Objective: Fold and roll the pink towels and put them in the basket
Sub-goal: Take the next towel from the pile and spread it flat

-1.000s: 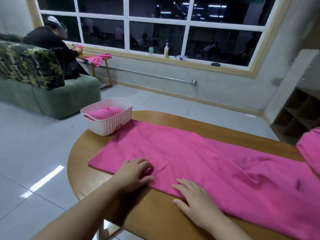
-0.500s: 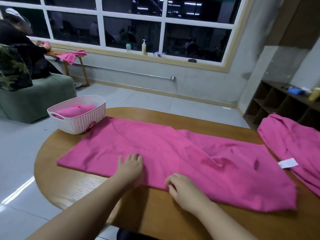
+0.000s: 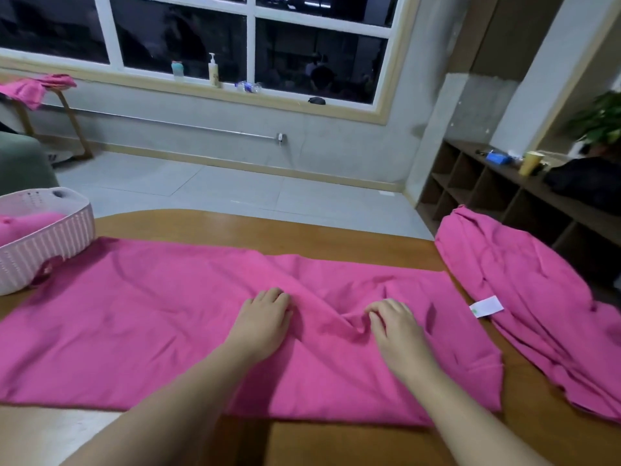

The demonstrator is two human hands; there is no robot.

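Since half a second ago both your hands have travelled from the towel's near edge up onto its middle, and the cloth between them has bunched into a ridge. Your left hand (image 3: 265,322) lies palm down on the pink towel (image 3: 127,317), its fingers bent at the tips and pressing into the fabric; whether they pinch any cloth cannot be told. Your right hand (image 3: 395,326) rests just beside it, fingers curled, the fingertips (image 3: 373,314) gathering a fold of the towel. The towel stretches across the wooden table (image 3: 336,442) from the left edge almost to the right, its far left corner touching the basket (image 3: 43,243). The white basket stands at the table's far left corner with a rolled pink towel (image 3: 23,223) inside. A second pink towel (image 3: 537,297), crumpled, with a white tag (image 3: 487,306), lies along the right edge of the table and hangs over it, just beside the spread towel.
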